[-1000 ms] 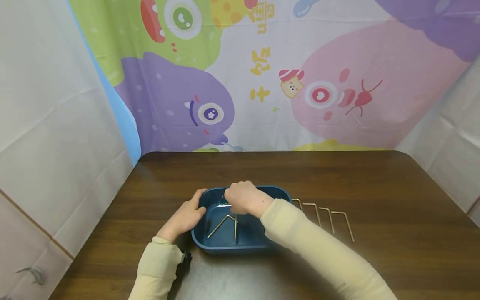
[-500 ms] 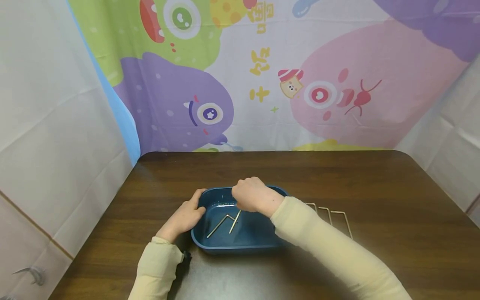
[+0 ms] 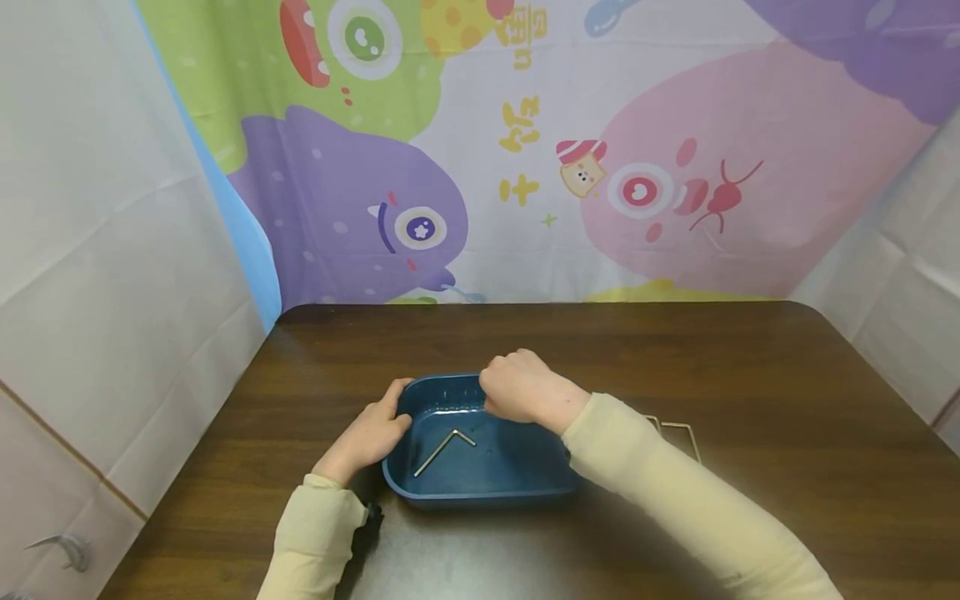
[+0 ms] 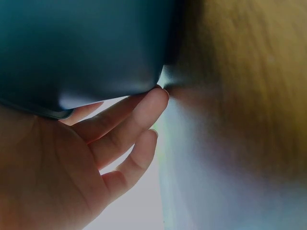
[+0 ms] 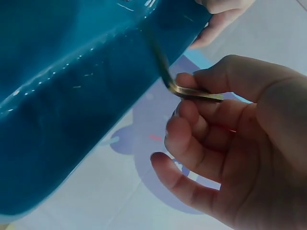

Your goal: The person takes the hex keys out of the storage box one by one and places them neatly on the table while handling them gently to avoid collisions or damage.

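Observation:
A blue rectangular basin (image 3: 517, 471) sits on the table. At its left end my left hand (image 3: 369, 435) holds the wall, thumb over the rim and fingers against the outside; those fingers (image 4: 144, 112) show in the left wrist view. Over the basin's back right part is my right hand (image 3: 528, 387). In the right wrist view it pinches the short arm of a brass-coloured hex key (image 5: 169, 84) between thumb and fingers, the long arm pointing away toward the basin. The head view hides this key behind the hand. Another hex key (image 3: 435, 452) lies on the basin floor at left.
Right of the basin, hex keys (image 3: 692, 437) lie on the brown table (image 3: 787, 392), partly hidden by the right sleeve (image 3: 660, 475). A curtain with cartoon monsters (image 3: 360, 200) hangs behind the table. A dark strap-like item (image 3: 372, 515) shows by the left sleeve.
My right hand has moved right and slightly back, taking a hex key up from beside the other one in the basin. The left hand has stayed at the basin's left end.

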The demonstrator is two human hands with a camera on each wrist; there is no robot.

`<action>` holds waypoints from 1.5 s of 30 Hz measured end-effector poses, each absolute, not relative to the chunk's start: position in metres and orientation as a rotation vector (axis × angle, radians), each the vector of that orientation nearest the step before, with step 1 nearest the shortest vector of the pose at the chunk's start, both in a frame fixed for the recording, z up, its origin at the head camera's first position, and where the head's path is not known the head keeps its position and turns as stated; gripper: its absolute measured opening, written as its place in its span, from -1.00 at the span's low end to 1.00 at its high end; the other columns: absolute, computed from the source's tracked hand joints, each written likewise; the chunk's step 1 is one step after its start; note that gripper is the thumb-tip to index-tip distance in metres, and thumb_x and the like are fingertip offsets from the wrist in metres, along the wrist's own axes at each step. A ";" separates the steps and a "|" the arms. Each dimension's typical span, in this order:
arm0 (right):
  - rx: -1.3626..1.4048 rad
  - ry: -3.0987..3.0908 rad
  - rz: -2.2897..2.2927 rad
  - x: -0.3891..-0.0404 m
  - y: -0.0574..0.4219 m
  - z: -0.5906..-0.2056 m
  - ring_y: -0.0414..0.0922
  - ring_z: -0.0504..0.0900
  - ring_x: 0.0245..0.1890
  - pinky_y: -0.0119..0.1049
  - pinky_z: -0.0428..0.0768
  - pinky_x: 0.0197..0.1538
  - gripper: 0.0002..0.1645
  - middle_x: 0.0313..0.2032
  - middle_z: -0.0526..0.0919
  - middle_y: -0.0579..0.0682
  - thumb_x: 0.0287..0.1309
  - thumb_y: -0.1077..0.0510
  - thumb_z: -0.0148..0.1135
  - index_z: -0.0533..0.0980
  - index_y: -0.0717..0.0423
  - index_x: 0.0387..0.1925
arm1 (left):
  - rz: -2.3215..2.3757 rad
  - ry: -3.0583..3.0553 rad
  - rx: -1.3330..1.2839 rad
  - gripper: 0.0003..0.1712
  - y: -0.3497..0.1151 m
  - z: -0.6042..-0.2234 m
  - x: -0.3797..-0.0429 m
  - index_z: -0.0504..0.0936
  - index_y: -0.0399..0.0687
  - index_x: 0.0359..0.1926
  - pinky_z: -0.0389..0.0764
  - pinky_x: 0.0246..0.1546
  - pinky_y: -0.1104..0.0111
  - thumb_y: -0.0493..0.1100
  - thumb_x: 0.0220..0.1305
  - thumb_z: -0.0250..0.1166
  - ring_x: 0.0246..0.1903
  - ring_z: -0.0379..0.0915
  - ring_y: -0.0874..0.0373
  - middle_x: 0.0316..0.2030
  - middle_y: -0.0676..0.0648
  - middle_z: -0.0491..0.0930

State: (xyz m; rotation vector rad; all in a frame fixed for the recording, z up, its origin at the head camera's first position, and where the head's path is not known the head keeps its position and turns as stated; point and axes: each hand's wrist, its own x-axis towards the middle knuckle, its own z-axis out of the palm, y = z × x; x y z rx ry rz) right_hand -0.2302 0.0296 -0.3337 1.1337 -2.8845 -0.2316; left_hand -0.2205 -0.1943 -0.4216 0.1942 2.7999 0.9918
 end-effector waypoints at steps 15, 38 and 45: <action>1.133 -2.878 -0.176 -0.227 0.055 -0.338 -0.16 0.47 -0.59 -0.25 0.40 -0.44 -0.72 -0.63 0.48 -0.12 0.04 0.01 0.19 0.45 -0.01 -0.69 | 0.982 2.801 0.203 -0.42 -0.194 -0.421 -0.219 0.10 -0.03 0.28 0.49 -0.30 0.22 -0.20 0.21 -0.08 -0.26 0.50 0.01 0.14 -0.32 0.36; 1.085 -2.777 0.243 -0.213 0.087 -0.332 -0.22 0.35 -0.60 -0.38 0.37 -0.47 -0.79 -0.54 0.42 -0.15 -0.08 0.28 0.26 0.37 0.03 -0.51 | 0.979 2.794 0.195 -0.42 -0.193 -0.420 -0.219 0.09 -0.01 0.29 0.49 -0.30 0.22 -0.20 0.22 -0.08 -0.28 0.49 0.02 0.13 -0.31 0.37; 1.006 -2.758 0.365 -0.210 0.100 -0.332 -0.25 0.33 -0.59 -0.40 0.34 -0.46 -0.75 -0.56 0.39 -0.20 -0.06 0.16 0.33 0.36 -0.01 -0.50 | 0.992 2.782 0.191 -0.42 -0.193 -0.419 -0.219 0.08 -0.01 0.29 0.51 -0.34 0.24 -0.20 0.22 -0.09 -0.29 0.50 0.01 0.14 -0.32 0.35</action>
